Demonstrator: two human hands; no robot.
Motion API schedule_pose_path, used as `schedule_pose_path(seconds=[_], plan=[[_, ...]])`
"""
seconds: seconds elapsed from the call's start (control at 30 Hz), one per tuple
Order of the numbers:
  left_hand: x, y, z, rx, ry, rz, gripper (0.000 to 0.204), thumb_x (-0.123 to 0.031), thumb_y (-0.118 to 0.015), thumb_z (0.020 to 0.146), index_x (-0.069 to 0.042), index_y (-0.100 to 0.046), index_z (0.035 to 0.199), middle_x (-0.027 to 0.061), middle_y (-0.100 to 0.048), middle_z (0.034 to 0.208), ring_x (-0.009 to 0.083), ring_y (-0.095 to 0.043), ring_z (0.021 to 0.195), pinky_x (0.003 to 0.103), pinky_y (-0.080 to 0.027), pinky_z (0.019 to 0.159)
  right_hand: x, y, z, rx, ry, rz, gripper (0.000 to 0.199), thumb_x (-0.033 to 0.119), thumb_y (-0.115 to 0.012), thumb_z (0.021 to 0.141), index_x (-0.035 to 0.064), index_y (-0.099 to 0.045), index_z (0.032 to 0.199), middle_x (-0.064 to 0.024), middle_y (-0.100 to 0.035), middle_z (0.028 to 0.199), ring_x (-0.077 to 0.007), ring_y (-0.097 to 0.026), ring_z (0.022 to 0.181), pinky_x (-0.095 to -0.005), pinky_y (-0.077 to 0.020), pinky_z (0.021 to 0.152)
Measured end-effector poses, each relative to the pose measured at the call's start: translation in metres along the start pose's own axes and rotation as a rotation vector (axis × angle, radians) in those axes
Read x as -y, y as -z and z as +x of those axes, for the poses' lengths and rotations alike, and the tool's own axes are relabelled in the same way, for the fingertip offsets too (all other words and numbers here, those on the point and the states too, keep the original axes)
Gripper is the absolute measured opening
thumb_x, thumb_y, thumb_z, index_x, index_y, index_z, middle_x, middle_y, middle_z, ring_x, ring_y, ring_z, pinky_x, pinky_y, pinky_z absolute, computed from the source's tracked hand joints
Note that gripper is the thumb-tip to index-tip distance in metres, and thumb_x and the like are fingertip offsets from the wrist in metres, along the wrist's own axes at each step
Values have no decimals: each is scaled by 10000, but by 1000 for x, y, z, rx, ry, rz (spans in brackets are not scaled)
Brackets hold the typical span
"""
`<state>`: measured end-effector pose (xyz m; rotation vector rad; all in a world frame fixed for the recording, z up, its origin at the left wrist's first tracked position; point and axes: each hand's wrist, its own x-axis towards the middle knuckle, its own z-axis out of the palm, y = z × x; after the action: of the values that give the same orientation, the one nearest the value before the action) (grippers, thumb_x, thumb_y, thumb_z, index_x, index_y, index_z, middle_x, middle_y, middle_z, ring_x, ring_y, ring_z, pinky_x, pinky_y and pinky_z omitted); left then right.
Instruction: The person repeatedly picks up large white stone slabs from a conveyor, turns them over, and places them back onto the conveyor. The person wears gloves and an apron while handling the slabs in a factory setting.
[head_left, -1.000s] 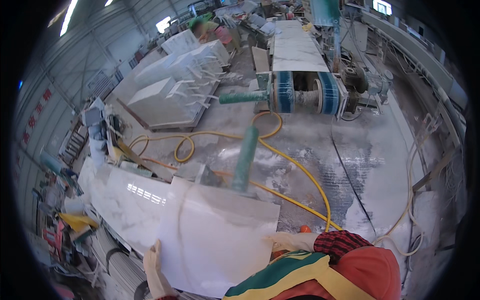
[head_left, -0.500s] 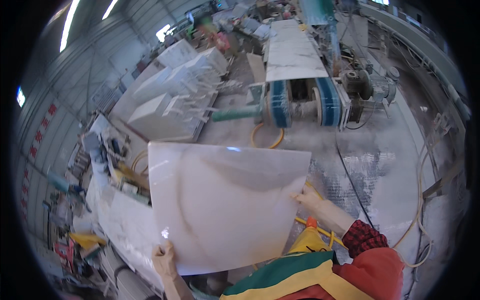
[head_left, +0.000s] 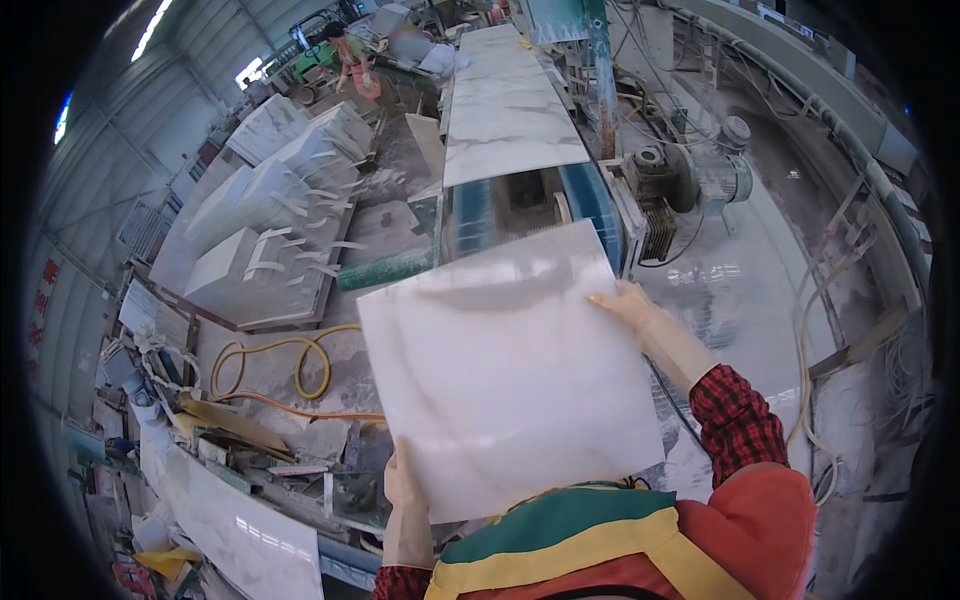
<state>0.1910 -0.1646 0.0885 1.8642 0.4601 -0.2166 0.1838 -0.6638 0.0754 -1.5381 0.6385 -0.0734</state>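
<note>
At the far left, a long pale slab lies low along the floor edge, with tools and scraps heaped beside it, and a yellow hose coils on the dusty floor just above. Stacks of white stone blocks stand further back on the left. The left hand, in a pale glove, grips the lower left edge of a large white marble tile, its fingers closed around the rim with the thumb side toward the camera. The tile is held up in the air in front of the person's chest, tilted, its glossy face turned upward and filling the middle of the view. Behind its top edge runs a conveyor line carrying a long veined slab, with blue rollers showing just beyond the tile. The right hand, also gloved, presses against the tile's right edge near the upper corner, fingers laid flat along it. To the right, an electric motor sits beside the line on the wet, white-dusted floor.
</note>
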Motion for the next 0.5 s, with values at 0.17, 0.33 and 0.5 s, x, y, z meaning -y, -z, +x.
schedule_pose_path(seconds=[0.17,0.33,0.5], plan=[[-41,-67,63,0,97,335,734,-632,-487,1024,10,-705,1303,136,-754,1184,261,-692,1093,380,-500,977,-59,36,78,-167,-94,-27,437,219,-805,925,-32,-664,1254,-142,-737,1123,-251,-734,902,-434,-620,762],[-88,-127,149,183,-95,487,757,-636,-395,1025,8,-705,1276,245,-728,1201,399,-678,1137,448,-483,1018,5,29,104,-257,-136,23,525,295,-809,922,-20,-648,1310,-155,-732,1163,-248,-728,936,-413,-607,806],[-121,-168,213,319,-137,615,716,-612,-352,1023,-41,-703,1276,265,-712,1217,449,-646,1185,480,-469,1043,19,46,133,-321,-290,-115,582,387,-731,972,-22,-614,1369,-179,-685,1296,-284,-701,1075,-406,-578,900]])
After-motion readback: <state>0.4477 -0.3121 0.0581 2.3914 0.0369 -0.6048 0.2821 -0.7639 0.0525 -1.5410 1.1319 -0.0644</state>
